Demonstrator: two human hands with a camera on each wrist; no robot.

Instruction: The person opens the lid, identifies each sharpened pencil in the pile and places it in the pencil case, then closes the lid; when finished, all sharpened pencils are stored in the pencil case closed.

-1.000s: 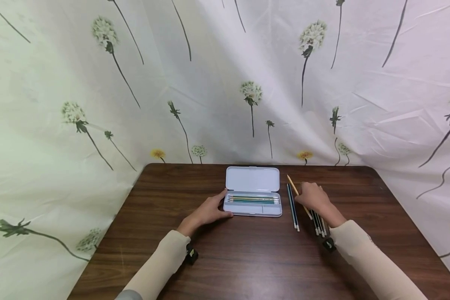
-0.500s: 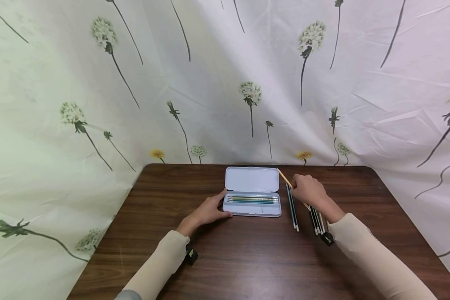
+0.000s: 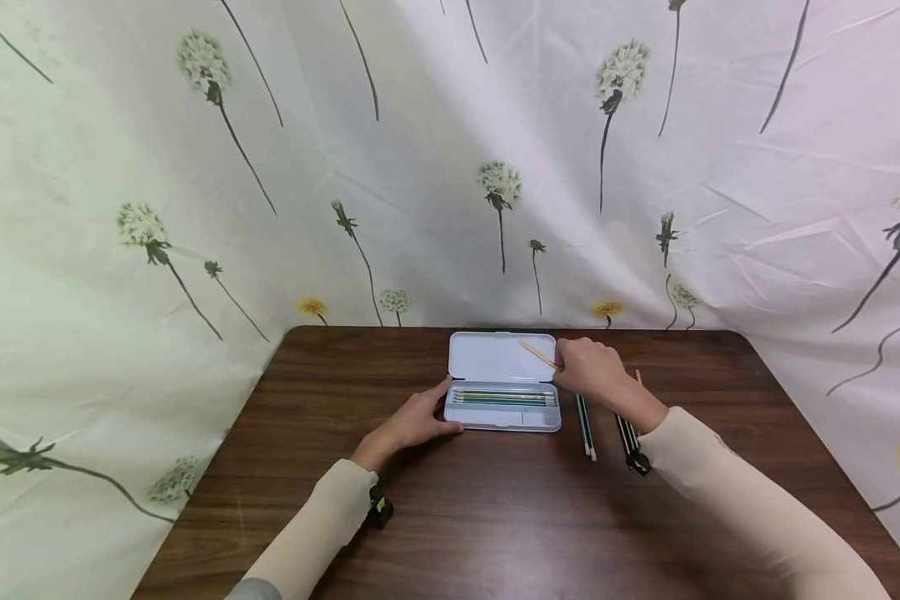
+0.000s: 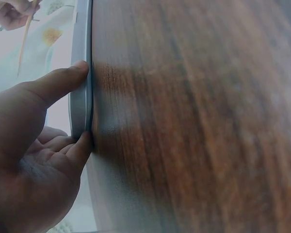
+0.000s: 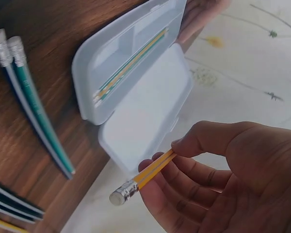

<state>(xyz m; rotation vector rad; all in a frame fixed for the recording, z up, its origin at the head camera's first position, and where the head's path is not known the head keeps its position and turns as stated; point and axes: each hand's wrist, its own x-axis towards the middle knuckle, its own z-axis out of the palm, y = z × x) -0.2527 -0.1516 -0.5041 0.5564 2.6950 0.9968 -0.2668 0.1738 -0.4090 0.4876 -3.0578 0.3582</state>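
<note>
A white pencil case (image 3: 483, 414) lies open on the table, its lid (image 3: 487, 354) folded back toward the wall. Several green and yellowish pencils (image 3: 502, 400) lie side by side in its long rear compartment. My left hand (image 3: 412, 419) holds the case's left end, thumb at the front corner and fingers round the side. Above the lid's right edge, my right hand (image 3: 588, 364) pinches a yellow pencil (image 5: 155, 169) between thumb and fingers. The eraser end points toward the wrist camera, and the tip reaches over the lid in the head view.
Right of the case lie a green and a dark pencil (image 3: 585, 429). Farther right are several black striped pencils (image 3: 627, 433), partly hidden under my right forearm, and a yellow pencil (image 5: 7, 224). A flowered cloth (image 3: 420, 167) hangs behind the brown wooden table (image 3: 480, 517).
My right hand has lifted the yellow pencil from the right-hand pencils and carried it left, over the open lid. The left hand has stayed at the case.
</note>
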